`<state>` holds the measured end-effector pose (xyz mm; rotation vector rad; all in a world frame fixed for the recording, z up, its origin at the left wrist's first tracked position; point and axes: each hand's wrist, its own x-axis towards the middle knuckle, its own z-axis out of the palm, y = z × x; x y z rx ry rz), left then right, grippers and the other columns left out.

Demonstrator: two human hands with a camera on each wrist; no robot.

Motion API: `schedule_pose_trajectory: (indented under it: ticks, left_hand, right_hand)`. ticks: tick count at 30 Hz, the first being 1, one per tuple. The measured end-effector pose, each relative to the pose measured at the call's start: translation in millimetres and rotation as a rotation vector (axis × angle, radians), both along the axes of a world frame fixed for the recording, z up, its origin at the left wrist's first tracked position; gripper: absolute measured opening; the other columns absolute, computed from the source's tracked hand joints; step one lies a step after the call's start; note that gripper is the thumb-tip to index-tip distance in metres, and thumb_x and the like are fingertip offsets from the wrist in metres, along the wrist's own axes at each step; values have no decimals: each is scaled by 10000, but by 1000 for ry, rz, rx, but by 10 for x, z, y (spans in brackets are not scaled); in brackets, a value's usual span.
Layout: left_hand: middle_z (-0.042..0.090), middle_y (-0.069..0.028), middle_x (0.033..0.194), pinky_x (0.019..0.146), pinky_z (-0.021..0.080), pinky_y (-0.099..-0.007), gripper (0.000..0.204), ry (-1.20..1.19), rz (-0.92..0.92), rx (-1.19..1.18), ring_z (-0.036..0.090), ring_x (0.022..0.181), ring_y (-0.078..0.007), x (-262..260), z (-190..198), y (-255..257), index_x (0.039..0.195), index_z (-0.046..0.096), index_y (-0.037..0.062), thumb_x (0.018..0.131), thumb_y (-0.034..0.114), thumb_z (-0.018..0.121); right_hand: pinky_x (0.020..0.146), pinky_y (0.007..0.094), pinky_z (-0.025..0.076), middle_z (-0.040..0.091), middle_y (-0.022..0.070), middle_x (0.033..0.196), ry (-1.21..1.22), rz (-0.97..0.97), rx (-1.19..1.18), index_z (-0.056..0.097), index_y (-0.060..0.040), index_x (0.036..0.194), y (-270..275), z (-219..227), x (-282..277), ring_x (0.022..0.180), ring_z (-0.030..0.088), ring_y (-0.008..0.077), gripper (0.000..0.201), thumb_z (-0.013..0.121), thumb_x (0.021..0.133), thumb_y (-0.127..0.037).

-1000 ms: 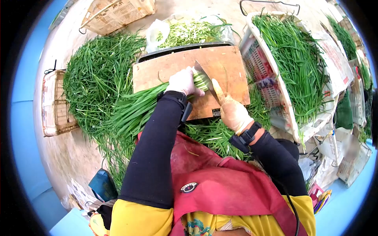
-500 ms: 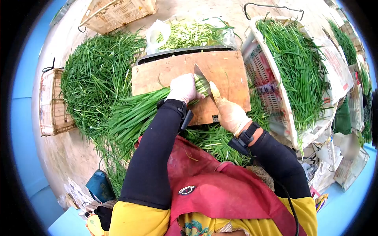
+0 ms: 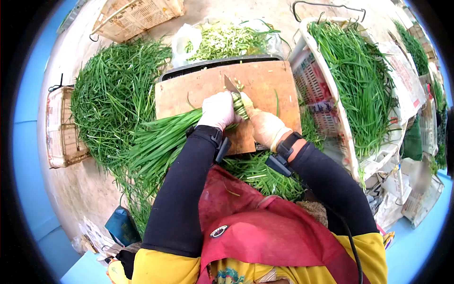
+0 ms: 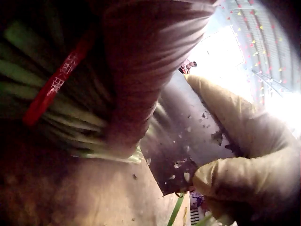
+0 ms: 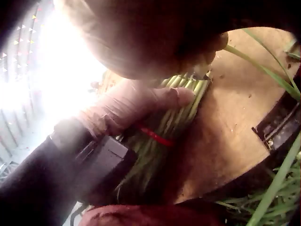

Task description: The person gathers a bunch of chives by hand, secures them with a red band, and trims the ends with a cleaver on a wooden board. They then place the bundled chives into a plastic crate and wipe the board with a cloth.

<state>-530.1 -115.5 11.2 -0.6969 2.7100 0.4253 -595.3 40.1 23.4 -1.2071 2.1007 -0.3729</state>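
My gloved left hand [image 3: 217, 110] grips a bundle of green garlic chives [image 3: 166, 130] on a wooden cutting board [image 3: 276, 78]. A red band [image 4: 57, 81] with writing circles the bundle in the left wrist view. My right hand [image 3: 267, 128], also gloved, holds a knife [image 3: 230, 84]. Its broad, speckled blade [image 4: 181, 141] stands against the bundle's pale stalk ends, close beside the left hand. The handle is hidden in the right palm. Small cut bits lie by the blade tip.
Behind the board, a plastic-lined container holds cut stalk pieces [image 3: 231, 41]. Loose chives [image 3: 118, 90] are heaped at the left, and more lie below the board. A white crate [image 3: 324, 80] full of chives stands right. Other crates [image 3: 137, 19] sit at the back and far left.
My right hand and the knife have moved left, closer to the left hand, and the blade has shifted across the stalk ends. Small cut bits now show near the tip. The left hand keeps its grip.
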Motion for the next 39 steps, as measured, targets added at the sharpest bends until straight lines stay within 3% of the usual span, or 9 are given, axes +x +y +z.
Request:
schedule_pose_trajectory:
  ticks: [15, 19, 23, 27, 29, 32, 34, 37, 39]
  left_hand:
    - [650, -150, 1055, 875, 499, -404, 679, -46, 20, -42, 637, 1005, -295, 22, -13, 104, 1092, 578, 67, 594, 459, 823]
    - [664, -146, 1037, 858, 504, -390, 671, -17, -5, -45, 645, 990, -294, 49, 4, 65, 1070, 597, 64, 590, 470, 831]
    - [687, -143, 950, 805, 514, -383, 584, 179, 146, 74, 669, 903, -290, 135, -60, -335, 989, 615, 60, 594, 412, 862]
    - [642, -192, 1085, 907, 468, -369, 754, 204, 240, 194, 615, 1045, -308, 287, 70, -542, 1210, 524, 21, 632, 371, 858]
    - [613, -212, 1181, 968, 444, -367, 887, 281, 279, 302, 575, 1144, -319, 426, 19, -706, 1297, 482, 18, 593, 384, 877]
    - [259, -249, 1514, 1156, 221, -361, 1242, 466, 183, 429, 244, 1420, -306, 651, 148, -867, 1489, 137, -45, 565, 273, 905]
    - [291, -242, 1505, 1151, 236, -357, 1268, 389, 140, 463, 265, 1415, -304, 965, 57, -958, 1488, 143, -38, 544, 286, 924]
    - [292, -235, 1508, 1147, 244, -339, 1316, 176, 237, 571, 288, 1408, -283, 1337, 14, -969, 1491, 115, -39, 522, 302, 939]
    - [439, -220, 1414, 1099, 325, -330, 1290, 184, 331, 718, 448, 1302, -267, 1393, 167, -911, 1486, 129, -48, 530, 266, 937]
  right_hand:
    - [801, 478, 503, 650, 241, 1007, 48, -132, -139, 318, -89, 1435, -23, -528, 143, 972, 630, 399, 664, 481, 796, -18]
    - [690, 489, 515, 668, 223, 947, 40, -167, -146, 230, -117, 1471, 285, -518, 299, 813, 657, 406, 694, 480, 828, -40]
    - [796, 481, 493, 605, 254, 1139, -25, -101, 25, 177, -140, 1501, 568, -573, 259, 968, 625, 399, 729, 452, 836, -25]
    - [773, 462, 500, 644, 246, 991, -67, -112, -52, 70, -184, 1530, 718, -250, 23, 881, 641, 397, 876, 473, 784, 36]
    - [751, 452, 500, 654, 236, 898, -38, -156, 51, 228, -152, 1498, 813, -113, -143, 833, 650, 386, 767, 491, 797, 17]
    - [733, 436, 502, 648, 229, 842, -17, -53, -210, 595, -65, 1137, 1104, -283, -568, 805, 643, 382, 307, 571, 832, -95]
    - [731, 429, 510, 650, 215, 824, -10, -10, -134, 649, -64, 875, 1108, -376, -857, 812, 642, 394, 138, 614, 846, -194]
    - [726, 444, 518, 672, 182, 828, 181, 278, 43, 681, -92, 884, 782, -334, -1134, 820, 654, 380, 135, 625, 775, -149]
    - [747, 443, 522, 676, 200, 868, 196, 201, 157, 706, -112, 932, 423, -318, -1240, 868, 662, 373, 221, 604, 736, -113]
